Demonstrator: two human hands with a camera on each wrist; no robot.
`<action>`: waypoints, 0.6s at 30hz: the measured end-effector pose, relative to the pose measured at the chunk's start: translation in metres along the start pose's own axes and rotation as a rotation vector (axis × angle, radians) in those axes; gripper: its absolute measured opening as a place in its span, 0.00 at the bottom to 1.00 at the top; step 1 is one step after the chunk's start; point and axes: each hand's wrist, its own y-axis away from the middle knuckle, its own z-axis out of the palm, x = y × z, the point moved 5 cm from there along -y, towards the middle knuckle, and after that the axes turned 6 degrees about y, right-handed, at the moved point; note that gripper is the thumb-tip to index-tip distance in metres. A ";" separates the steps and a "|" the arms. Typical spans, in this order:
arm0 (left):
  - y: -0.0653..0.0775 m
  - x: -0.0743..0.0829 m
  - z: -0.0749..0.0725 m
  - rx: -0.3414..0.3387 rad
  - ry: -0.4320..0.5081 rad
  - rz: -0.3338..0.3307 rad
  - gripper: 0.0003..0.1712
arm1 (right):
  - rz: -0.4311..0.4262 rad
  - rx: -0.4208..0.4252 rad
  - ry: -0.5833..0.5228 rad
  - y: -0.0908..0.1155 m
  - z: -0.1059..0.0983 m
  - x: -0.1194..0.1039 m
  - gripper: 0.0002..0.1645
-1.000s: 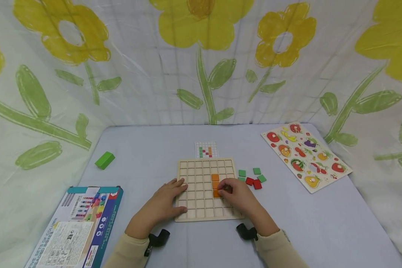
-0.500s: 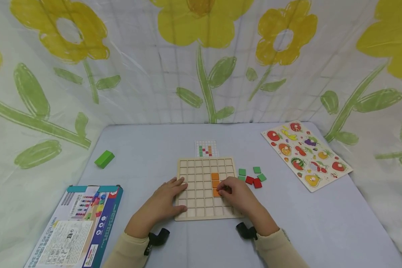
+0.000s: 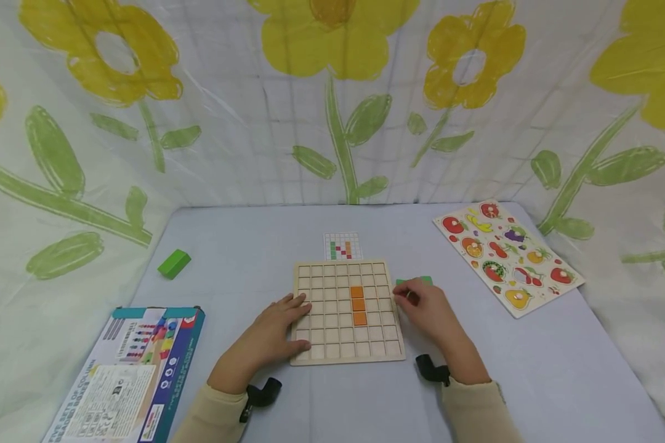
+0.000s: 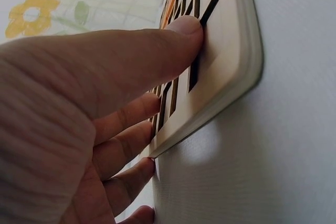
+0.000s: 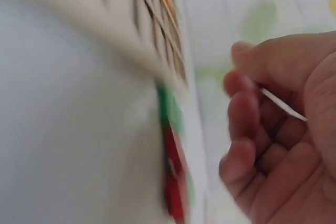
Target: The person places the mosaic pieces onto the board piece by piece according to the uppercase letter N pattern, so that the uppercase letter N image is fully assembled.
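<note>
A wooden grid board [image 3: 321,335] lies flat on the table with a column of three orange tiles [image 3: 358,305] in its cells. My left hand [image 3: 274,332] rests on the board's left edge, fingers spread and thumb [image 4: 178,32] on the near left corner. Just off the board's right side is my right hand [image 3: 432,314], its fingers curled and thumb close to the index finger. No tile shows in it. It covers most of the loose tiles in the head view. Red tiles [image 5: 176,198] and a green tile [image 5: 169,106] appear blurred in the right wrist view.
Behind the board lies a pattern card [image 3: 342,246] with coloured squares. A fruit puzzle board [image 3: 507,258] is at the right. On the left are a green block [image 3: 174,264] and a printed box [image 3: 124,375]. A flowered curtain [image 3: 227,141] hangs behind the table.
My right hand has left the lowest orange tile and moved right, off the board, over the loose tiles. The left hand has stayed on the board's edge.
</note>
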 end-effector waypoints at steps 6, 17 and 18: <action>0.001 0.002 -0.001 -0.002 0.005 -0.008 0.43 | 0.171 -0.028 0.097 0.001 -0.018 0.043 0.14; -0.001 -0.001 0.002 -0.008 -0.003 -0.013 0.43 | 0.218 -0.075 0.102 0.001 -0.008 0.046 0.18; -0.001 -0.001 0.002 -0.007 -0.003 -0.011 0.43 | 0.220 -0.073 0.106 0.001 -0.008 0.046 0.18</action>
